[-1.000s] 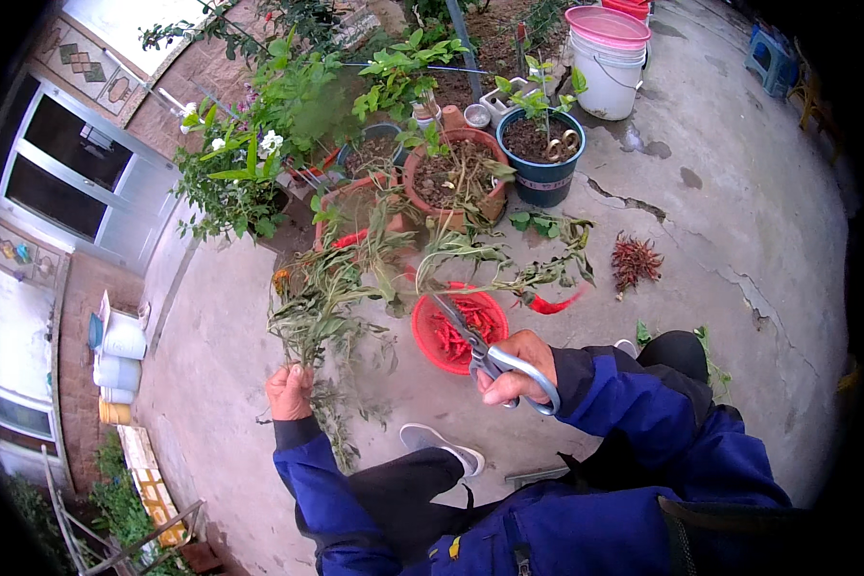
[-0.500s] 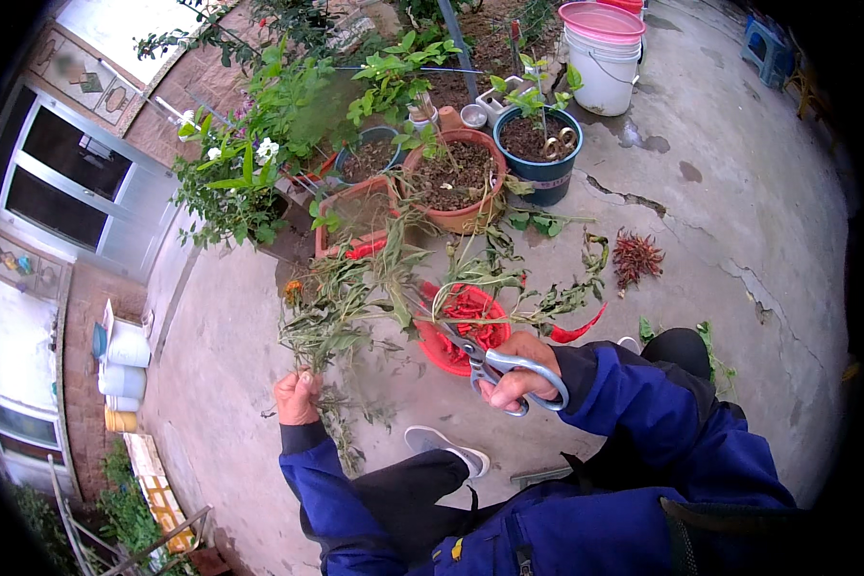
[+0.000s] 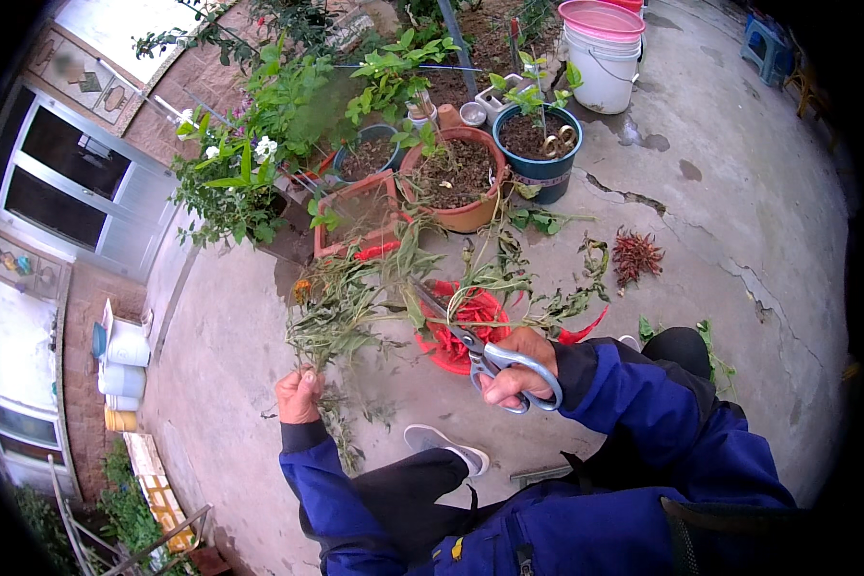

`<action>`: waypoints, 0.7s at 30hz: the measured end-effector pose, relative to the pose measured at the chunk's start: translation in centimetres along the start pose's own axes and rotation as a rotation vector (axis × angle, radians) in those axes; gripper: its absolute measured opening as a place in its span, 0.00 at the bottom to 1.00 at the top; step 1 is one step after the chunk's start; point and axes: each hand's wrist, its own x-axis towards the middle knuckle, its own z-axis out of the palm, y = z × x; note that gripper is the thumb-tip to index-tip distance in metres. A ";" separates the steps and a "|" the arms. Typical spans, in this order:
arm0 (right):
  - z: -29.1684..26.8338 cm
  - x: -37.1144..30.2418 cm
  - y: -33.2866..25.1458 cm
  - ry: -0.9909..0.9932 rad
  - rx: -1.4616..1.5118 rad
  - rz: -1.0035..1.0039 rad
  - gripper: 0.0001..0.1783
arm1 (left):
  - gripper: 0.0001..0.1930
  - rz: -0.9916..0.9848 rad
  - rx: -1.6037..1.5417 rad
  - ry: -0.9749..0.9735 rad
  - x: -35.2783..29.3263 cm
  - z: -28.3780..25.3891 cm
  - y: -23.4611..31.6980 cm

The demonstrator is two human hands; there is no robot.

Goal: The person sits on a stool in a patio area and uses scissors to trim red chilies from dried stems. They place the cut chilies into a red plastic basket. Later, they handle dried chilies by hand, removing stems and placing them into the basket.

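Note:
My left hand [image 3: 300, 395] is closed around the end of a wilted pepper plant [image 3: 341, 324], whose limp grey-green leaves and stems stretch away to the right. My right hand [image 3: 520, 369] grips scissors [image 3: 467, 339] with blue-grey handle loops. Their blades point up and left among the stems, above a red bowl [image 3: 436, 359]. Red chili peppers [image 3: 478, 311] lie in that bowl, partly hidden by blades and leaves. One long red pepper [image 3: 584, 327] hangs by the foliage near my right wrist; another [image 3: 378, 251] shows at the plant's far side.
Beyond the plant stand a terracotta pot [image 3: 481, 213], a rectangular orange planter [image 3: 330, 236] and a teal pot [image 3: 545, 180]. A heap of dark red dried peppers [image 3: 636, 257] lies on the concrete at right. A white bucket [image 3: 600, 72] stands farther back. My shoe [image 3: 445, 449] is below the bowl.
The scissors have shifted slightly up and left among the stems. The plant's leaves and stems have moved a little. My left hand keeps its hold in nearly the same place.

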 end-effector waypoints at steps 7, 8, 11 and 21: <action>-0.2 0.2 0.5 0.059 -0.047 0.014 0.12 | 0.14 -0.013 0.059 -0.012 0.2 -0.3 0.2; -0.2 0.2 0.3 0.089 -0.100 0.037 0.12 | 0.14 -0.026 0.086 0.006 0.2 -0.3 -0.2; -0.4 1.4 0.3 0.171 -0.100 0.130 0.12 | 0.14 -0.046 0.136 0.053 0.6 -0.7 -1.2; -3.0 5.9 4.0 0.042 0.389 0.162 0.15 | 0.19 -0.172 0.186 0.057 1.5 -1.1 -3.8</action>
